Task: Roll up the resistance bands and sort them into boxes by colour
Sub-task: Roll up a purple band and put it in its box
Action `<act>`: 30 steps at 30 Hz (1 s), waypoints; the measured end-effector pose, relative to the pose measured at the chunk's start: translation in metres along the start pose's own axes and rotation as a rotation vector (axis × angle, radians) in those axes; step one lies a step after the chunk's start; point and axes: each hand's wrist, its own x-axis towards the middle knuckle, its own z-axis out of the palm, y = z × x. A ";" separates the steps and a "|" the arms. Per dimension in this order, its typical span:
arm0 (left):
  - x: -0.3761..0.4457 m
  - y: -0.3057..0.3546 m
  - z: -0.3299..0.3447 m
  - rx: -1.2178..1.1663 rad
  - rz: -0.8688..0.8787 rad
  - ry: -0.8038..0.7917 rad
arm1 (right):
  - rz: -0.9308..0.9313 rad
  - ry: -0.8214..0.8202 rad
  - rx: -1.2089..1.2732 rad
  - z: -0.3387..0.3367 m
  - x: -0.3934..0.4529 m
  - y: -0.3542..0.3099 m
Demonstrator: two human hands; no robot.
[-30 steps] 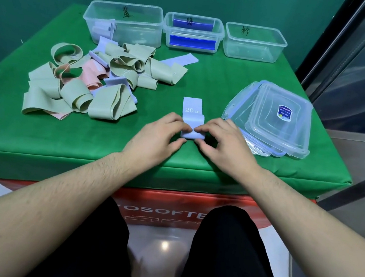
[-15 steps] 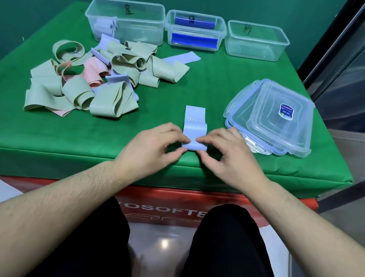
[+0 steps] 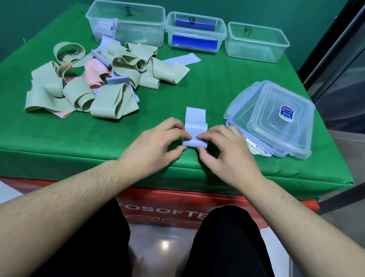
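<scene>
A pale blue band (image 3: 195, 126) lies near the table's front edge, its near end curled into a roll. My left hand (image 3: 157, 144) pinches the roll's left side and my right hand (image 3: 225, 154) pinches its right side. A heap of green, pink and blue bands (image 3: 96, 81) lies at the left. Three clear boxes stand at the back: the left box (image 3: 140, 27) holds rolled pale blue bands, the middle box (image 3: 195, 35) has blue strips, the right box (image 3: 256, 42) looks empty.
A stack of clear lids (image 3: 278, 120) rests just right of my right hand. A loose pale blue band (image 3: 184, 59) lies before the middle box. The green table (image 3: 230, 79) ends close in front of my hands; a dark frame stands at the right.
The roll has grown: more of the pale blue band is wound in, and its flat far part is shorter. Both hands stay on the roll at the front edge.
</scene>
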 end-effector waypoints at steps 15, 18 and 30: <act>0.008 -0.005 -0.003 0.014 0.097 -0.032 | 0.101 -0.100 0.051 -0.001 0.004 -0.001; 0.011 -0.003 -0.003 0.040 0.092 -0.059 | 0.104 -0.110 0.038 -0.001 0.009 -0.002; 0.027 -0.004 -0.005 0.096 -0.005 -0.137 | 0.215 -0.174 0.028 0.003 0.028 -0.005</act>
